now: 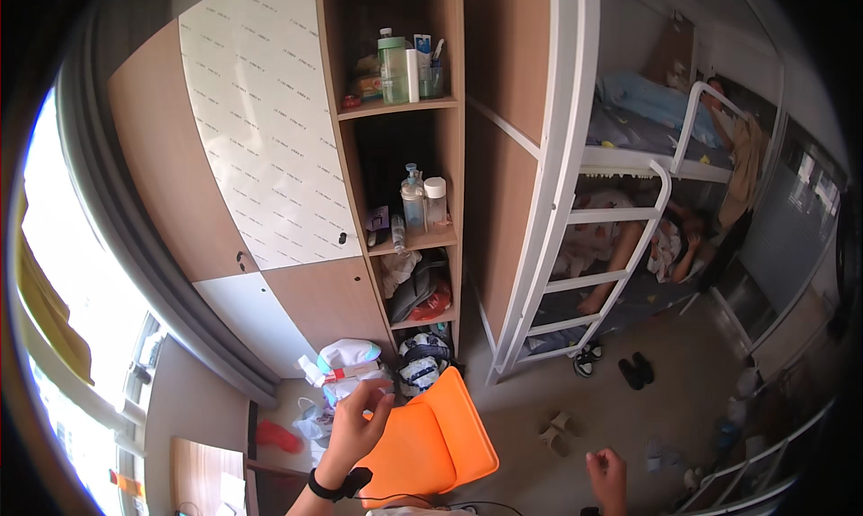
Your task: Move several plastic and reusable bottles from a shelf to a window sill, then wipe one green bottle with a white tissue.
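Observation:
My left hand [361,419] is raised in front of the orange chair [410,444], with a black band [334,485] round its wrist. Its fingers curl in toward the thumb; whatever may be between the fingertips is too small to make out. Lower and to the right, my right hand [608,476] hangs over the floor with its fingers bent into a loose fist. Nothing shows in it. Neither hand visibly touches the chair, and a thin dark cable [422,497] runs across in front of me.
A tall wardrobe [261,120] and open shelves with bottles [412,201] stand ahead. Bags [346,363] are heaped at their foot. On the right, a white ladder [598,278] leads up a bunk bed where people lie on both levels. Slippers [636,370] and shoes dot the floor.

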